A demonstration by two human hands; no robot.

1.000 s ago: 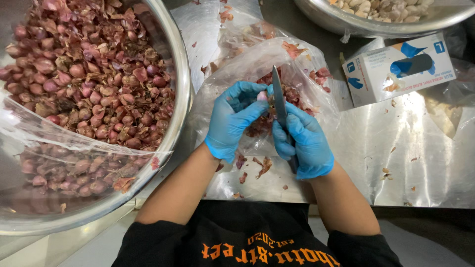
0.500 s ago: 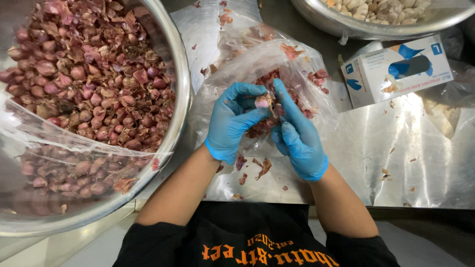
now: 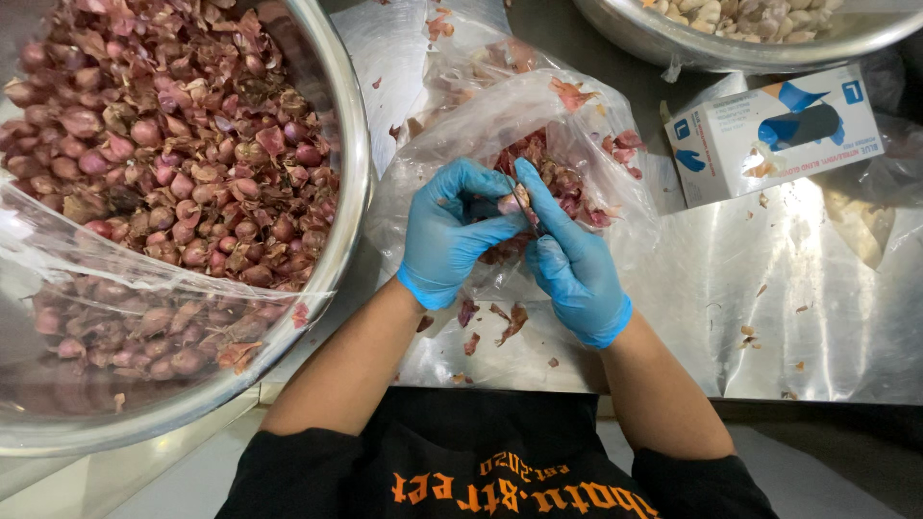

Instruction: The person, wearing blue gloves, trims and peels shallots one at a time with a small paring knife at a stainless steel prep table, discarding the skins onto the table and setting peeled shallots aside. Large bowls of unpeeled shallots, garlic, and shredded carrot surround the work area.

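Head view, shallot (image 3: pixel 508 204) pinched between gloved fingers (image 3: pixel 538 197)

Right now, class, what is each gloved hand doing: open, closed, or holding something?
Left hand: closed on a small shallot, over the plastic bag of peels.
Right hand: closed on a thin knife, its blade barely visible, against the shallot.

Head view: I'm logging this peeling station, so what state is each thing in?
Left hand: gloved, gripping a shallot.
Right hand: gloved, fingers on that shallot; any blade is too hidden to tell.
Big steel bowl: heaped with unpeeled shallots, partly under plastic film.
Clear bag: open, holding red skins.
Glove box: lying flat.
Far bowl: holds pale peeled pieces.
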